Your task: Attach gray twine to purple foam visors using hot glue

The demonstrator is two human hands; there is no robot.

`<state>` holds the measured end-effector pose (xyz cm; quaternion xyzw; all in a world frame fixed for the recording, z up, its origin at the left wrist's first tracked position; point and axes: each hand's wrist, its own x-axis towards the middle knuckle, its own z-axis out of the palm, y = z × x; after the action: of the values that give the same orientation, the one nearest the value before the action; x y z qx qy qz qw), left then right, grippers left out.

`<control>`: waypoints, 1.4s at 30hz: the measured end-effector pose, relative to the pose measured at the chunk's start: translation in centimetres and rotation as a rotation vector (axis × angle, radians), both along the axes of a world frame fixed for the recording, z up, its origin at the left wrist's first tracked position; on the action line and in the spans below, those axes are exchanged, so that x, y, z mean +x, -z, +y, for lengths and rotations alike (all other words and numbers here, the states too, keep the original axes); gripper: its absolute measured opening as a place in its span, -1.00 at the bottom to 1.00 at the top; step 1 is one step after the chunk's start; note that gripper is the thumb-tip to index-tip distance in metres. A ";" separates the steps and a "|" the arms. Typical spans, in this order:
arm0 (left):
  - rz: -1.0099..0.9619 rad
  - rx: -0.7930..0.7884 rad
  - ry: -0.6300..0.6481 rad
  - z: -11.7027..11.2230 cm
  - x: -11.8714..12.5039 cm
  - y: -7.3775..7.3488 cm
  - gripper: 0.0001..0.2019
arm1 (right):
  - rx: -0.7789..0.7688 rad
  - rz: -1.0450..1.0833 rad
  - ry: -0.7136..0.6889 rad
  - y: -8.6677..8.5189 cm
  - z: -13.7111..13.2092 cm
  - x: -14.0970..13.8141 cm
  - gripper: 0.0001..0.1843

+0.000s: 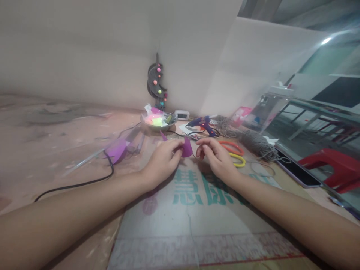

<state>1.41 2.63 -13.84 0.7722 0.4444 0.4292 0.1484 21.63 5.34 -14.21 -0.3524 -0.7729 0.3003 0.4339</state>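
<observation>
Board (157, 234) shows teal “慧” (188, 189) near left hand (164, 161) gripping purple piece (187, 148).

A craft workspace, judging by the glue gun (204, 123) and grey yarn (254, 143).

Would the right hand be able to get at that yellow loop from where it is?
Probably yes: the yellow loop lies close beside the right hand, with nothing visible between them, though whether that hand holds something is unclear.

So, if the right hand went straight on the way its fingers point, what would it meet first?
Most likely the purple piece in the left hand, just across from the right hand; depth is hard to judge.
</observation>
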 end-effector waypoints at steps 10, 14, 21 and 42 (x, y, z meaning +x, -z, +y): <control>-0.027 -0.016 0.067 -0.2 0.1 -0.1 -0.82 | -0.142 0.124 -0.062 -0.2 0.1 -0.4 -0.81; -0.022 -0.015 0.092 -0.3 0.2 -0.3 -0.85 | -0.177 0.161 -0.092 -0.3 0.2 -0.5 -0.80; -0.026 0.003 0.085 -0.6 0.2 -0.1 -0.74 | -0.131 0.088 -0.039 -0.5 -0.2 -0.5 -0.75; -0.213 -0.094 0.013 -0.1 -0.1 -0.3 -0.70 | 0.302 -0.231 0.131 -2.1 -0.3 0.6 -0.68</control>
<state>1.30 2.50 -13.53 0.7171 0.4408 0.4866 0.2337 22.23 5.01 -12.14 -0.3648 -0.8293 0.1097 0.4088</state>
